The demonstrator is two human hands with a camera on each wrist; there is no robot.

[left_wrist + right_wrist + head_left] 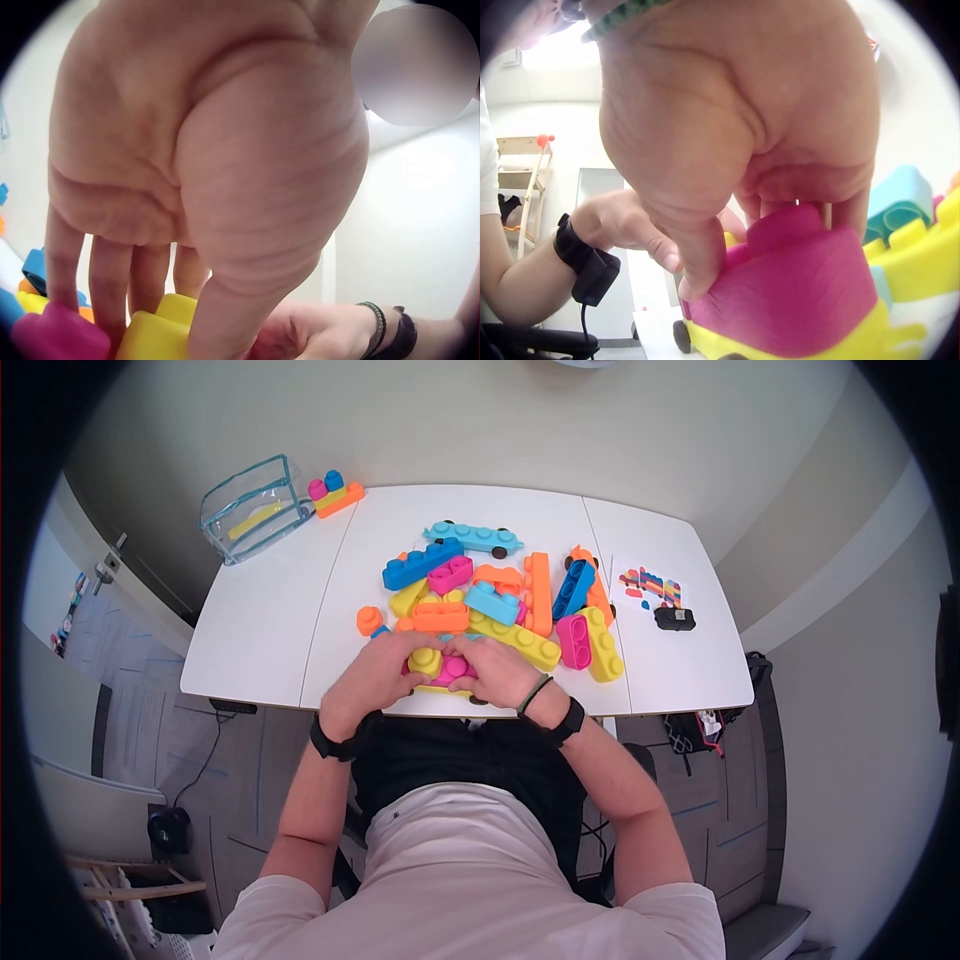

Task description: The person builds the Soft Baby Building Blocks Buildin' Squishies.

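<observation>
At the table's near edge, my left hand (382, 666) pinches a small yellow block (425, 661) between thumb and fingers. Beside it, my right hand (503, 674) grips a pink block (795, 292), thumb on the near side and fingers over the far side. Both blocks sit on a yellow wheeled base (889, 336), with a dark wheel (681, 336) showing at one end. In the left wrist view the yellow block's top shows between my thumb and fingers. The fingertips behind the blocks are mostly hidden.
Past my hands lies a pile of blocks, with an orange block (441, 617) and a long yellow block (520, 640) nearest. A light-blue wheeled base (475, 538) stands behind. Right are a picture sheet (632, 598) and a black object (675, 619); far left, a clear bag (250, 510).
</observation>
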